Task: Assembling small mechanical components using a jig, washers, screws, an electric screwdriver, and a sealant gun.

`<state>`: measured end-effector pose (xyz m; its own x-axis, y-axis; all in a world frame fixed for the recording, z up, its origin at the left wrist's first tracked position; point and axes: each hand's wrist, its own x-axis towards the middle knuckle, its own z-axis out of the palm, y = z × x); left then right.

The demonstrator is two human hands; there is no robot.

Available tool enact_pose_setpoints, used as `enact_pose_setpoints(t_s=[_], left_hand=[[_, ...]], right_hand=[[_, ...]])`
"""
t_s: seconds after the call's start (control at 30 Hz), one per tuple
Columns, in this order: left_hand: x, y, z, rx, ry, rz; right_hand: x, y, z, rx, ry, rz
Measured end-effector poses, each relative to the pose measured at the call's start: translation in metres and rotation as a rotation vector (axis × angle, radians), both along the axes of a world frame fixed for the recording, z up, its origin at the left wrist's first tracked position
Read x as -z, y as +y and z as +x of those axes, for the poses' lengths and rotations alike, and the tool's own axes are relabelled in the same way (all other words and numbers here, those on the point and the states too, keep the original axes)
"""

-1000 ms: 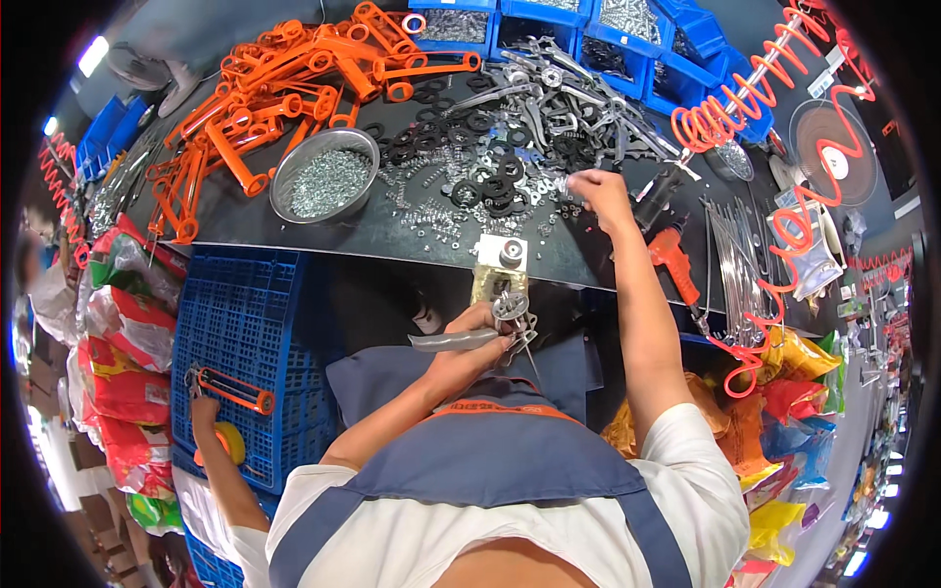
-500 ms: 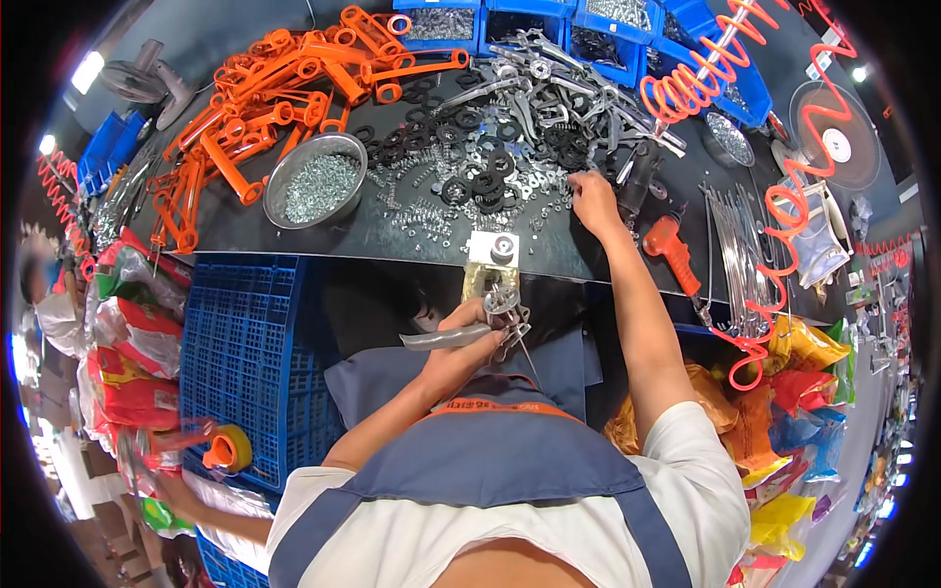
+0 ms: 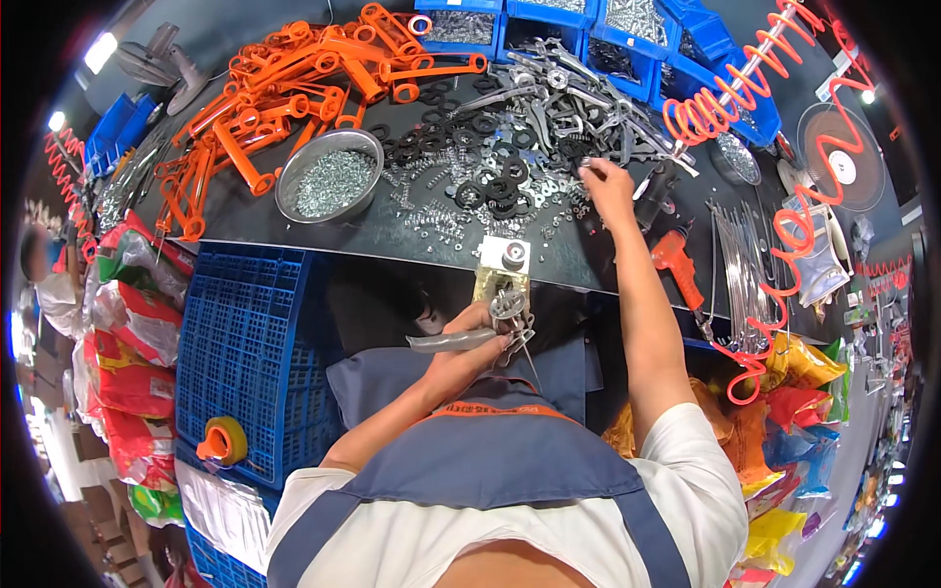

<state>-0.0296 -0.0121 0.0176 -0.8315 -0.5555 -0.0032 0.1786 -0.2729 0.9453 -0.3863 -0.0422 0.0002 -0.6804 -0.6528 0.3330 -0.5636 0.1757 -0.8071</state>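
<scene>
My left hand [image 3: 467, 345] is closed around a metal lever assembly [image 3: 446, 342], with its grey handle pointing left. The round end of the assembly sits against a small bench fixture [image 3: 505, 253] with a white top at the table's front edge. Farther out, my right hand [image 3: 610, 186] is over the right side of the small-parts pile, fingertips pinched together. A tiny shiny bit shows at the fingertips, too small to name. Beside that hand lie black rings [image 3: 505, 186], small springs [image 3: 436, 223] and a heap of metal levers [image 3: 588, 93].
Orange handles [image 3: 235, 157] are heaped at the far left, near a metal bowl [image 3: 333, 184] of small parts. Blue bins [image 3: 622, 59] stand at the back. An orange power driver [image 3: 676, 265], thin rods [image 3: 740, 279] and a coiled red hose [image 3: 750, 377] are on the right.
My right hand has lifted slightly off the parts, its fingers now drawn into a pinch. The left hand keeps its hold. Another person's arm at the lower left has left the view.
</scene>
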Motion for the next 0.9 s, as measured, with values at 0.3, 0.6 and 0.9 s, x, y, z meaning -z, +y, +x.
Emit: enact_pose_setpoints(t_s=[0.3,0.6,0.9], left_hand=[[0.016,0.000,-0.018,0.071,-0.006,-0.074],[-0.009,0.008,-0.021,0.137,-0.096,-0.114],[-0.011,-0.013,-0.018,0.080,0.150,-0.537]], right_hand=[[-0.074,0.079,0.154,-0.698,-0.368,0.031],[-0.086,0.095,0.148,-0.789,0.046,-0.126],[-0.055,0.122,0.149,-0.437,-0.631,-0.197]])
